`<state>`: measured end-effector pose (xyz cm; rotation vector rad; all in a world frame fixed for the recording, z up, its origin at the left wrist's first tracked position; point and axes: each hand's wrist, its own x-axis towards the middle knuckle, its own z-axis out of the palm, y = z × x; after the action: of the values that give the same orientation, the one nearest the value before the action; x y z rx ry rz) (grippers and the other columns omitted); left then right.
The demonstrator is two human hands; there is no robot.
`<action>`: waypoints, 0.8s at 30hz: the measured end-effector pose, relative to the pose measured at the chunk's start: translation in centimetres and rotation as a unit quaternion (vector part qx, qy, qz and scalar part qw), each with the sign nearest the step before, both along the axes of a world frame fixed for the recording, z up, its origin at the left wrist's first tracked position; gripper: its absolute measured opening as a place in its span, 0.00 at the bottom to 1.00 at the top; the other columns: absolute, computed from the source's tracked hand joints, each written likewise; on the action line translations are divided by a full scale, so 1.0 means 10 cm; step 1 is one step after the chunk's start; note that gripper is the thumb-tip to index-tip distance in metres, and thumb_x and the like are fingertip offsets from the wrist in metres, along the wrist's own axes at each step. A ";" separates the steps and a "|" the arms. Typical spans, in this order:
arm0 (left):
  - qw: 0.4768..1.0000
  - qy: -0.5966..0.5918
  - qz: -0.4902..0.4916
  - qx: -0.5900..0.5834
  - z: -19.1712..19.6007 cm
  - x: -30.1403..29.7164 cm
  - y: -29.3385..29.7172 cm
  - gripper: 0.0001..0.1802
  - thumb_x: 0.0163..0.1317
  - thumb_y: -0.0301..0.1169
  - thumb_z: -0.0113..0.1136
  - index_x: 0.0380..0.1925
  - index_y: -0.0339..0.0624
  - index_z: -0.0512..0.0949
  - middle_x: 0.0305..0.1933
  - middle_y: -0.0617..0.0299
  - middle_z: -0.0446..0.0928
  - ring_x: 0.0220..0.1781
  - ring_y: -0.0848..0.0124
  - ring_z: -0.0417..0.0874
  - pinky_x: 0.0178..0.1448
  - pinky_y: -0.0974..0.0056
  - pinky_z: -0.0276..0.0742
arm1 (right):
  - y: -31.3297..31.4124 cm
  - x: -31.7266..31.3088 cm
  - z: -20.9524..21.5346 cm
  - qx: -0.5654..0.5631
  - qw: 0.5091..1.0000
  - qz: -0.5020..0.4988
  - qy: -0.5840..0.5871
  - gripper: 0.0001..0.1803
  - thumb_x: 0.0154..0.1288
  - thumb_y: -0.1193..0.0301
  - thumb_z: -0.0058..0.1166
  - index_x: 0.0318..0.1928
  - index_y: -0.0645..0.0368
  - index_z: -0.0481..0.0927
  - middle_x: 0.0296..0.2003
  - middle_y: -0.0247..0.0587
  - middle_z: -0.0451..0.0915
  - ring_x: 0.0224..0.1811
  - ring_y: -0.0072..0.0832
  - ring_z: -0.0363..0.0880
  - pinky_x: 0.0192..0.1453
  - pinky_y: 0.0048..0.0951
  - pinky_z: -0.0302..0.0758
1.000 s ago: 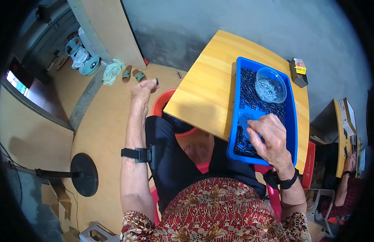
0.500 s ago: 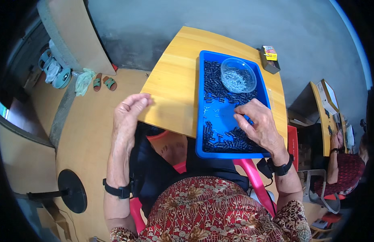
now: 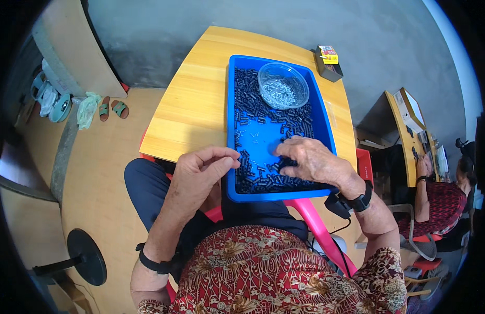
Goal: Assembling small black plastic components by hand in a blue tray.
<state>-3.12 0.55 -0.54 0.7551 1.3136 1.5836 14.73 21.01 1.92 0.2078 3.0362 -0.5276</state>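
Note:
A blue tray (image 3: 327,137) lies on a yellow wooden table (image 3: 193,107) and holds many small dark parts (image 3: 253,99). A clear round bowl (image 3: 283,86) of tiny silvery pieces stands at the tray's far end. My left hand (image 3: 203,170) is at the tray's near left edge, thumb and fingertips pinched together; nothing shows between them. My right hand (image 3: 313,159) rests palm down inside the tray, its bent fingertips on the dark parts near the bare blue middle. Whether it grips one is hidden.
A small yellow box on a dark box (image 3: 327,60) sits at the table's far right corner. Green sandals (image 3: 111,109) lie on the floor at left, a black round stand base (image 3: 88,256) lower left. Another person (image 3: 436,196) works at a second table on the right.
My left hand has come in from the far left of the table to the tray's near left edge. My right hand stayed in the tray among the dark parts.

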 end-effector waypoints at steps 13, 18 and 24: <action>1.000 -0.018 0.005 0.007 0.01 0.09 0.09 0.12 0.67 0.26 0.58 0.46 0.30 0.79 0.40 0.57 0.82 0.45 0.75 0.81 0.52 0.72 0.75 | -0.16 -0.09 -0.12 0.043 0.998 0.013 0.033 0.10 0.55 0.75 0.59 0.38 0.62 0.76 0.33 0.47 0.76 0.41 0.45 0.78 0.44 0.44 0.77; 1.000 -0.029 0.001 0.010 0.00 0.09 0.11 0.11 0.67 0.26 0.58 0.45 0.30 0.79 0.40 0.58 0.82 0.44 0.75 0.81 0.52 0.72 0.75 | -0.21 -0.17 -0.25 0.059 0.997 0.044 0.032 0.09 0.56 0.76 0.56 0.39 0.62 0.77 0.33 0.46 0.75 0.40 0.45 0.78 0.43 0.44 0.77; 1.000 0.003 0.004 0.007 0.00 0.11 0.10 0.11 0.66 0.27 0.59 0.45 0.33 0.80 0.40 0.59 0.83 0.45 0.75 0.82 0.52 0.70 0.76 | -0.24 -0.12 -0.23 0.022 0.997 0.034 0.061 0.08 0.57 0.76 0.59 0.38 0.60 0.77 0.31 0.44 0.73 0.38 0.44 0.77 0.41 0.41 0.75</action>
<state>-2.04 1.53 -0.58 0.7645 1.3135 1.6000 13.49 18.63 -0.33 0.0777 3.1621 -0.4878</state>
